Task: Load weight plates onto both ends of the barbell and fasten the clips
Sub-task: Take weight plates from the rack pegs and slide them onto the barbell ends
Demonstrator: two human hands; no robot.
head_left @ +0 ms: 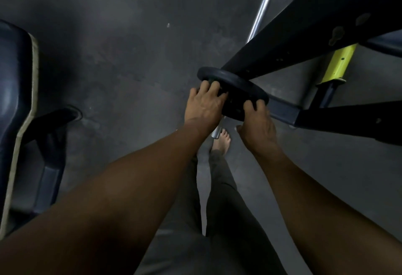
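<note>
Near the barbell (218, 131) end, left grip (204, 105) and right grip (257, 123) are both clasping the black weight plate (233, 88) rim.

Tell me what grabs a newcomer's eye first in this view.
At centre, both hands, the left hand and the right hand, grip a black weight plate on the steel barbell. To the right, a yellow bracket stands out on the dark rack.

Both hands grip a round black weight plate (233, 92) on the silver steel barbell (261, 11): left hand (204, 105) and right hand (257, 124) at its near rim.
</note>
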